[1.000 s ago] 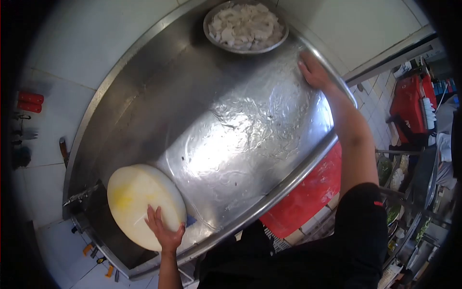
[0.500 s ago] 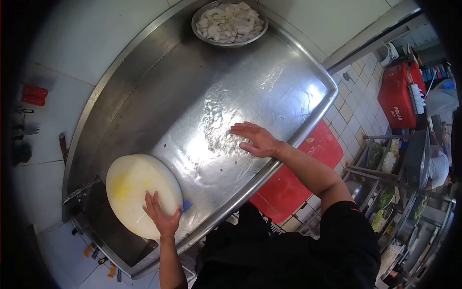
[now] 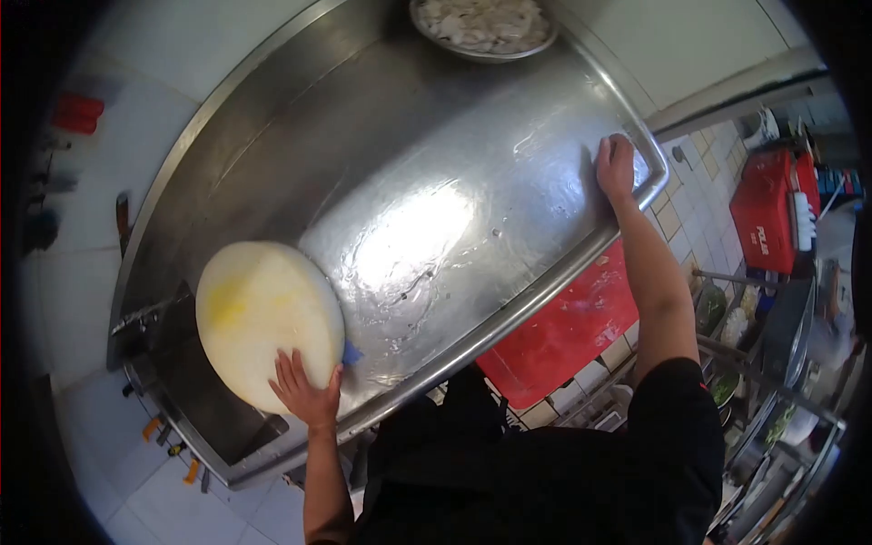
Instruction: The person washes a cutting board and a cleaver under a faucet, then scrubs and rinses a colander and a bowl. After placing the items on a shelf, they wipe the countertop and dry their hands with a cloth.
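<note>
My left hand (image 3: 307,392) lies with spread fingers on the near right edge of a round white board (image 3: 263,318), which has yellow stains. The board rests at the left end of the wet steel table (image 3: 363,173), partly over the sink basin (image 3: 182,363). A bit of blue (image 3: 352,352) shows beside the board. At the far right corner of the table, my right hand (image 3: 616,165) is on the metal surface near the raised rim. Its fingers are held together, and what is under them, if anything, is hidden.
A metal bowl of pale sliced pieces (image 3: 486,23) stands at the table's back edge. Below the front rim is a red surface (image 3: 563,336). A red cooler (image 3: 763,213) and shelves with greens are at the right. Tools hang on the left wall.
My right hand has moved from the middle of the table to its far right corner, and its fingers have drawn together. My left hand stays on the board. The view has shifted slightly.
</note>
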{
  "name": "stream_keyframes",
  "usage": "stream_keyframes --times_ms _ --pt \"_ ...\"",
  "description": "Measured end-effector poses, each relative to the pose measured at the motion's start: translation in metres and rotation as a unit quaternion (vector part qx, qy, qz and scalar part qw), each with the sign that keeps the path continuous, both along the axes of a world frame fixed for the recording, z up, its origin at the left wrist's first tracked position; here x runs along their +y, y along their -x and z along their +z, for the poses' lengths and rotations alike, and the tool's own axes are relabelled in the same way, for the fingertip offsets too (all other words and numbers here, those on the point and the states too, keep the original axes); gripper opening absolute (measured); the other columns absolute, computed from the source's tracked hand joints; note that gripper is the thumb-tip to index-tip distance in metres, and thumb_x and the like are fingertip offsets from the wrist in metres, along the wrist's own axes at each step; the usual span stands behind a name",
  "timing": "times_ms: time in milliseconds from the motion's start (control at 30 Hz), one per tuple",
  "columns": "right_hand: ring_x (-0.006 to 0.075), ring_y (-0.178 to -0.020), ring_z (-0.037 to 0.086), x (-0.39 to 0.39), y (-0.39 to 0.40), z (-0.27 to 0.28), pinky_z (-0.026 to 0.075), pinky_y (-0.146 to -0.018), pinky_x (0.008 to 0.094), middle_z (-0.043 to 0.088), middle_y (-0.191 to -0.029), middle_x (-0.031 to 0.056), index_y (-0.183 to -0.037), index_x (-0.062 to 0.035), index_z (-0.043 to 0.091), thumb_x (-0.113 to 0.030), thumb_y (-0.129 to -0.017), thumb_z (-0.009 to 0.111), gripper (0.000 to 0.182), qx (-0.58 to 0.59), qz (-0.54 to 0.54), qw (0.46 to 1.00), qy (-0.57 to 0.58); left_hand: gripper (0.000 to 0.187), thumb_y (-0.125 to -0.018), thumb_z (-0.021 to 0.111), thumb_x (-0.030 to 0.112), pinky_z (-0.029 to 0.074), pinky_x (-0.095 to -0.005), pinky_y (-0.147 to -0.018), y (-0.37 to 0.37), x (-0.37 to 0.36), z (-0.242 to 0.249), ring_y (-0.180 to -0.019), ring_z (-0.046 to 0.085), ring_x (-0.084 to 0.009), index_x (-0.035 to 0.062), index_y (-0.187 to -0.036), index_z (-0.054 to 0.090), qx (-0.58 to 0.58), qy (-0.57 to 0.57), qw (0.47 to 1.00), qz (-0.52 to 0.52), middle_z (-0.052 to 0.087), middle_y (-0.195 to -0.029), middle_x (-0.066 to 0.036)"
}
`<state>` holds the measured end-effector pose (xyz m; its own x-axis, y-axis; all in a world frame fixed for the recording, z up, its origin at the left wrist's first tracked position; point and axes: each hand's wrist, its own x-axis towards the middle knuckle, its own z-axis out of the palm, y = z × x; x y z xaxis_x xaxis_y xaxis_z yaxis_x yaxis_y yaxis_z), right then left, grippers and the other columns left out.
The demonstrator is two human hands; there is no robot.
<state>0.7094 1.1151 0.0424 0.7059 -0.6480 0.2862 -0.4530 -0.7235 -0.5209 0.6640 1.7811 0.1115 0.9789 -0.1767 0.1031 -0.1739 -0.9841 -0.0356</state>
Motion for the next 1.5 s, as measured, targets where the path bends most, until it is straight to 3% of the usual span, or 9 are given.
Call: stream_keyframes --times_ms 367,467,533,733,867,1067,1233,1367,1500 --pt "0.0357 -0.134 0.028 0.239 0.026 0.020 0.017 -0.112 0.0458 0.031 -0.144 0.0204 -0.138 -0.0013 0.034 -0.027 -0.089 0.050 0.058 0.134 0.443 0.886 -0.001 0.077 -0.067 0.069 0.056 0.025 -0.0518 -0.106 -0.068 0.028 -0.003 -0.126 0.042 -0.0282 0.0136 -0.129 0.050 -0.064 0.017 0.997 -0.029 0.043 -0.139 -0.012" --pt "0.0356 -0.130 0.036 0.282 0.014 0.031 0.025 -0.110 0.0449 0.040 -0.139 0.0198 -0.132 -0.0020 0.044 -0.019 -0.088 0.053 0.048 0.083 0.577 0.793 -0.177 0.077 -0.068 0.068 0.057 0.025 -0.0522 -0.106 -0.078 0.026 0.001 -0.127 0.042 -0.0284 0.0145 -0.129 0.050 -0.050 0.017 0.998 -0.021 0.042 -0.140 -0.011" --pt "0.0350 -0.125 0.042 0.305 -0.023 0.011 0.029 -0.107 0.0439 0.049 -0.131 0.0189 -0.126 -0.0022 0.050 -0.016 -0.088 0.053 0.040 -0.015 0.527 0.810 -0.257 0.078 -0.068 0.068 0.058 0.025 -0.0534 -0.106 -0.081 0.025 0.002 -0.127 0.041 -0.0286 0.0148 -0.130 0.050 -0.044 0.033 0.998 -0.024 0.042 -0.140 -0.011" --pt "0.0318 -0.126 0.040 0.413 -0.224 0.028 0.032 -0.106 0.0401 0.045 -0.136 0.0146 -0.130 -0.0043 0.046 -0.022 -0.093 0.044 0.041 -0.080 0.535 0.837 -0.083 0.070 -0.074 0.063 0.051 0.022 -0.0511 -0.108 -0.080 0.022 0.006 -0.130 0.038 -0.0287 0.0131 -0.131 0.048 -0.020 0.034 0.999 -0.007 0.041 -0.141 -0.011" --pt "0.0326 -0.128 0.037 0.452 -0.238 -0.002 0.029 -0.108 0.0417 0.042 -0.138 0.0150 -0.131 -0.0032 0.043 -0.027 -0.095 0.038 0.044 0.011 0.637 0.771 0.002 0.065 -0.076 0.062 0.049 0.020 -0.0502 -0.109 -0.082 0.023 0.007 -0.128 0.039 -0.0284 0.0154 -0.130 0.050 -0.022 0.084 0.996 -0.020 0.042 -0.140 -0.010" --pt "0.0322 -0.126 0.041 0.404 -0.114 0.004 0.030 -0.107 0.0407 0.047 -0.133 0.0159 -0.126 -0.0040 0.050 -0.031 -0.095 0.045 0.041 0.063 0.694 0.704 -0.135 0.057 -0.076 0.065 0.031 0.016 -0.0501 -0.110 -0.075 0.022 0.016 -0.127 0.040 -0.0319 0.0059 -0.125 0.051 -0.066 0.220 0.973 -0.030 0.046 -0.134 -0.016" --pt "0.0306 -0.115 0.052 0.240 -0.074 0.011 0.040 -0.099 0.0355 0.055 -0.125 0.0163 -0.123 -0.0052 0.054 -0.018 -0.092 0.052 0.033 -0.036 0.313 0.913 -0.259 0.047 -0.076 0.066 0.025 0.032 -0.0496 -0.103 -0.033 -0.059 0.016 -0.116 0.050 -0.0345 0.0035 -0.116 0.056 0.002 0.358 0.919 -0.163 0.052 -0.126 -0.017" --pt "0.0320 -0.114 0.053 0.112 -0.118 0.010 0.041 -0.097 0.0361 0.057 -0.121 0.0190 -0.123 -0.0030 0.053 -0.029 -0.091 0.053 0.041 -0.108 0.191 0.975 -0.038 0.047 -0.077 0.066 0.027 0.031 -0.0516 -0.103 -0.038 -0.144 -0.008 -0.117 0.049 -0.0349 0.0052 -0.117 0.056 0.062 0.397 0.886 -0.233 0.050 -0.128 -0.019" --pt "0.0348 -0.131 0.033 0.100 -0.190 -0.003 0.024 -0.110 0.0420 0.038 -0.140 0.0201 -0.138 -0.0055 0.036 -0.054 -0.089 0.043 0.069 0.074 0.263 0.957 0.094 0.060 -0.081 0.064 0.036 0.018 -0.0553 -0.108 -0.079 -0.221 -0.016 -0.131 0.031 -0.0358 0.0097 -0.132 0.044 0.115 0.311 0.904 -0.268 0.032 -0.142 -0.021"
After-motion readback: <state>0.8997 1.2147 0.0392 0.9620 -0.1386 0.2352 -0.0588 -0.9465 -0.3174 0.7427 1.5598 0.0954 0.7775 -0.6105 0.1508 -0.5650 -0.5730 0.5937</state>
